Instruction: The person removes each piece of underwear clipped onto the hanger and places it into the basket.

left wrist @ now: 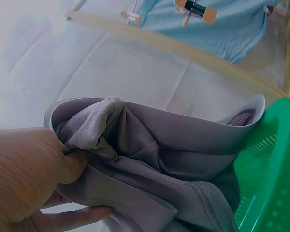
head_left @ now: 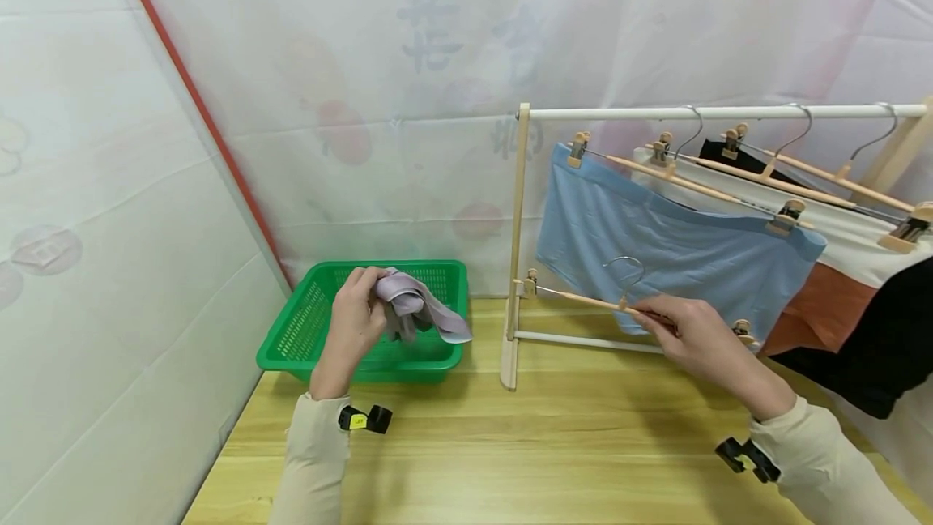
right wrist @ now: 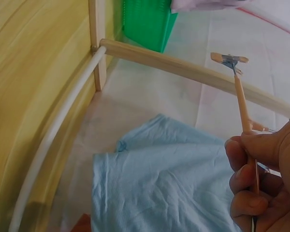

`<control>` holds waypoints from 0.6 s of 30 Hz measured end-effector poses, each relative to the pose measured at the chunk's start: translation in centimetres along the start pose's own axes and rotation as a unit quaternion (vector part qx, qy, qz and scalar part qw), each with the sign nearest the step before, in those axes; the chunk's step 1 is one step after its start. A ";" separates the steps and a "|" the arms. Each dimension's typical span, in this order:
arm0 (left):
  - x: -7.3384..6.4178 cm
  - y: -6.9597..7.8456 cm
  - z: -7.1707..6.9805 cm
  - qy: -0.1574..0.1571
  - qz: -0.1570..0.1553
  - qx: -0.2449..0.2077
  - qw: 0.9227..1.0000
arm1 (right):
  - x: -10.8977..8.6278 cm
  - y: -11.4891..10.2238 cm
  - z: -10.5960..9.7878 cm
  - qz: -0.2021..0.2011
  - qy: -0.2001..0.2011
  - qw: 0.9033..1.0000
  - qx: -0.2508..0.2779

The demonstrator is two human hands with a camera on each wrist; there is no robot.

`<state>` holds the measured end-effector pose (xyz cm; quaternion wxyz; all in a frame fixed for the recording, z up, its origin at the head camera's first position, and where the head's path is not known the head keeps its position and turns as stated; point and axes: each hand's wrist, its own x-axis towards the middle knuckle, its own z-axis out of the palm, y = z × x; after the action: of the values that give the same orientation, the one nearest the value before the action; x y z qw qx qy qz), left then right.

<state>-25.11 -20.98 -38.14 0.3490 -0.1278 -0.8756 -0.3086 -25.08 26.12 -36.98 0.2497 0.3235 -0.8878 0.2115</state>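
My left hand [head_left: 357, 318] grips a bunched pair of greyish-lilac underpants [head_left: 415, 302] over the green basket [head_left: 270, 359]. In the left wrist view, the thumb pinches the underpants' waistband [left wrist: 183, 116], which hangs in a loose loop. My right hand [head_left: 692, 339] holds a clip hanger [head_left: 590, 300] by its wooden bar, hook upward, in front of the drying rack. One of its clips [right wrist: 229, 60] shows in the right wrist view with no cloth in it. Right behind that hand hang light blue underpants [head_left: 612, 217].
The rack's white top rail [head_left: 598, 113] carries several hangers. Behind the blue pair are a white and rust-coloured garment [head_left: 831, 306] and a black garment [head_left: 889, 339]. A low white rail [head_left: 583, 340] joins the rack's feet above the wooden table [head_left: 496, 452].
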 end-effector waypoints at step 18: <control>-1.3 -2.0 -0.6 0.012 -0.013 0.025 1.000 | -0.3 0.0 0.3 0.005 0.003 1.000 -0.001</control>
<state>-24.69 -22.91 -39.57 0.3588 -0.1036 -0.8803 -0.2924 -25.00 26.12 -37.38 0.2515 0.3181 -0.8889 0.2133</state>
